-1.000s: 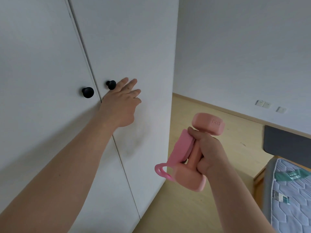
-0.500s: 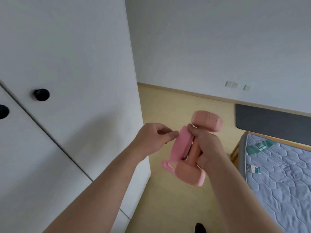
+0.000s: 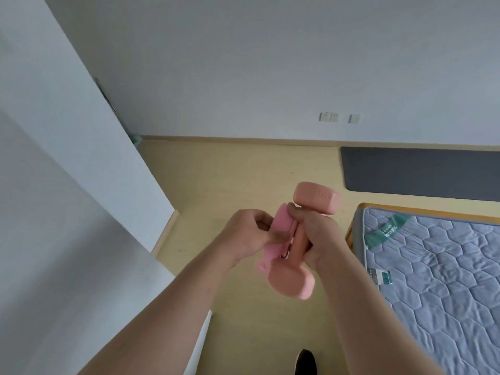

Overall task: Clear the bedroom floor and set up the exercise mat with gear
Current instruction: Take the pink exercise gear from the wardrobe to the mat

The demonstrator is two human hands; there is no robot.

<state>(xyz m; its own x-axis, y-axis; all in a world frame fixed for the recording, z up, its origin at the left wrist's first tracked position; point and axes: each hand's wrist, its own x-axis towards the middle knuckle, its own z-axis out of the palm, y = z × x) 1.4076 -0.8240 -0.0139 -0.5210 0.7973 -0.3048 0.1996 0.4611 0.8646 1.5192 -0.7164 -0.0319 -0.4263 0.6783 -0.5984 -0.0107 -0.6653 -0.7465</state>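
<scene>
One dumbbell [image 3: 317, 195], right hand [image 3: 318, 235]; band [image 3: 281, 221], left hand [image 3: 247, 235]; floor [image 3: 230, 171] between wardrobe [image 3: 67, 212], bed [image 3: 433, 266].

White wardrobe [image 3: 67, 185], pale wall [image 3: 270, 63], yellow floor [image 3: 230, 171], bare mattress [image 3: 433, 266]

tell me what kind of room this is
Most likely a bedroom: a bare quilted mattress lies at the right, a tall white wardrobe stands at the left, and a dark exercise mat lies on the floor by the far wall.

White wardrobe [image 3: 67, 212] left; quilted mattress [image 3: 438, 280] right; sockets [image 3: 328, 116] on far wall [image 3: 270, 63].
</scene>
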